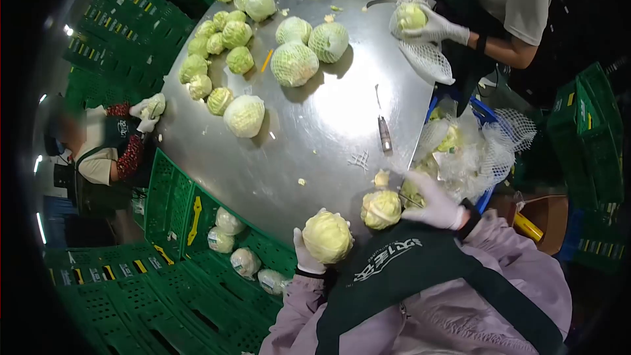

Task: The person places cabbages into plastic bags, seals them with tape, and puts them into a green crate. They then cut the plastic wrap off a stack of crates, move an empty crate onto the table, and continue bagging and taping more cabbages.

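My left hand point(309, 250), in a white glove, is closed around the side of a pale green cabbage point(327, 236) at the table's near edge. A second, smaller cabbage point(381, 209) sits between my two hands, with a cut piece of stem point(382, 178) just beyond it. My right hand point(435, 202), also gloved and slightly blurred, has a green cabbage leaf point(411, 193) between thumb and fingers, beside the bin. Farther up the table lies a knife point(384, 135) with a brown handle, apart from both hands.
Loose cabbages point(235, 34) and net-wrapped ones point(294, 64) stand on the metal table point(289, 158). A blue bin point(485, 200) of leaves and netting is at right. Green crates point(164, 204), one holding wrapped cabbages, are at left. Two co-workers point(499, 6) point(98, 144) handle cabbages.
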`<state>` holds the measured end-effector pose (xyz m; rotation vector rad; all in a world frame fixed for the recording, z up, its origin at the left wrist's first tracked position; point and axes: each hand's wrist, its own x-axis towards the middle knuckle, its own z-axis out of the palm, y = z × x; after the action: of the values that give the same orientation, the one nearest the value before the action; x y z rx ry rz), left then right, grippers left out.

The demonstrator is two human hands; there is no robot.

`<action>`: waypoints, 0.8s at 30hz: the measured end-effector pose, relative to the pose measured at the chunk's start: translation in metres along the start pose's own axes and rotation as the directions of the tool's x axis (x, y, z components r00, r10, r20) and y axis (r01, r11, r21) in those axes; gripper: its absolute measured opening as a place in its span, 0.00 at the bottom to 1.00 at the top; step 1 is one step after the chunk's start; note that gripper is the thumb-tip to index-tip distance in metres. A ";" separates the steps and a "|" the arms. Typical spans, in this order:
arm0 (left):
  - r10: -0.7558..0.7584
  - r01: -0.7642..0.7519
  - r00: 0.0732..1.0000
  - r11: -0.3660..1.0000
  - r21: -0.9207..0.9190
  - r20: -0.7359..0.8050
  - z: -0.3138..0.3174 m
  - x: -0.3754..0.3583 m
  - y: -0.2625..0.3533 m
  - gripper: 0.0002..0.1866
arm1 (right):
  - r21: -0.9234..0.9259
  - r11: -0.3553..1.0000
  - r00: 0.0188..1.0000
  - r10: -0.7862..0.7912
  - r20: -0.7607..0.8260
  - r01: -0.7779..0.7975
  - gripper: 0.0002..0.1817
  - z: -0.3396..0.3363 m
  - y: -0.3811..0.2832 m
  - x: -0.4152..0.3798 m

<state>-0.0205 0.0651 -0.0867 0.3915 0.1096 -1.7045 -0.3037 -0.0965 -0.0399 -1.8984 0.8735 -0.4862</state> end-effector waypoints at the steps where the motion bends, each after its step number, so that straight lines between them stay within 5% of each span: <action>1: 0.026 -0.021 0.998 0.997 0.077 -0.063 -0.001 0.000 0.001 0.42 | -0.088 0.993 0.995 -0.077 0.062 0.083 0.50 0.020 0.009 0.004; 5: 0.112 -0.085 0.979 0.983 0.161 -0.171 -0.005 0.000 0.001 0.41 | -0.257 0.964 0.982 -0.016 0.190 0.065 0.50 0.058 0.022 0.022; 8: 0.134 -0.106 0.973 0.983 0.151 -0.188 -0.002 0.008 0.001 0.39 | -0.098 0.992 0.951 0.104 0.291 -0.078 0.48 0.063 0.036 0.032; 11: 0.115 -0.102 0.990 0.985 0.139 -0.086 -0.003 0.024 0.006 0.36 | 0.374 0.882 0.938 0.182 0.294 -0.288 0.39 0.055 0.040 0.050; 12: 0.120 -0.108 0.990 0.984 0.141 -0.077 -0.003 0.030 0.008 0.36 | 0.370 0.886 0.940 0.175 0.292 -0.279 0.39 0.051 0.042 0.060; 14: 0.130 -0.114 0.989 0.973 0.200 -0.070 -0.002 0.044 0.013 0.37 | 0.737 0.634 0.971 0.114 0.212 -0.235 0.34 0.046 0.050 0.082; 16: 0.138 -0.110 0.985 0.966 0.234 -0.104 0.018 0.063 0.017 0.38 | 0.907 0.190 0.909 0.266 0.321 -0.376 0.33 0.031 0.036 0.105; 18: 0.150 -0.110 0.979 0.957 0.269 -0.135 0.030 0.085 0.022 0.39 | 0.947 -0.053 0.921 0.221 0.320 -0.317 0.33 0.017 0.046 0.140; 24: 0.073 -0.053 0.993 0.980 0.192 -0.097 0.031 0.153 0.041 0.38 | 0.998 -0.009 0.885 0.463 -0.053 0.064 0.32 -0.029 0.085 0.259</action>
<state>-0.0058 -0.0954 -0.1005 0.6194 0.0107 -1.6370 -0.1815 -0.3314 -0.1097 -0.2227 0.6562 -0.9792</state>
